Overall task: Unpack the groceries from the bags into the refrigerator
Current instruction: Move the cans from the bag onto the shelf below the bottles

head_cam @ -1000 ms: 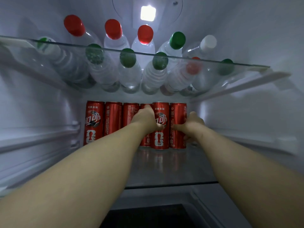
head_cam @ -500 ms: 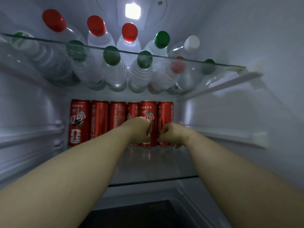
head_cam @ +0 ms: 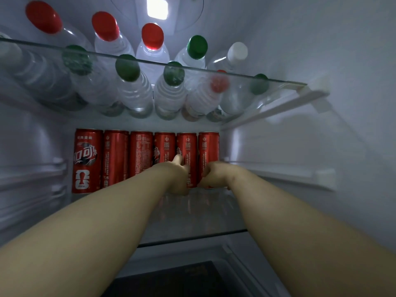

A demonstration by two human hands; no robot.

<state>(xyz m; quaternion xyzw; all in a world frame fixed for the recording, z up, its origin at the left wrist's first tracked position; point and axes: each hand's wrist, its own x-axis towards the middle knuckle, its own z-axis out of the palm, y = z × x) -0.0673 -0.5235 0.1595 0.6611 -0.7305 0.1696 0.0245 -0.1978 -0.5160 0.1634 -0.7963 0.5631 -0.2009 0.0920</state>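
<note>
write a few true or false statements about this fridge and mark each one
1. Six red cans stand in a row on the lower shelf. True.
2. Every bottle has a red cap. False: the bottles on the upper shelf have red, green and white caps.
3. Both hands are at the left end of the row. False: the left hand and right hand are at the two rightmost cans.
4. The fridge light is on. True.

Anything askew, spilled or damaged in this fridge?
Nothing stands out. Six cans stand upright in a neat row on the lower shelf, and bottles stand on the shelf above. The left hand and right hand hold the rightmost two.
</note>
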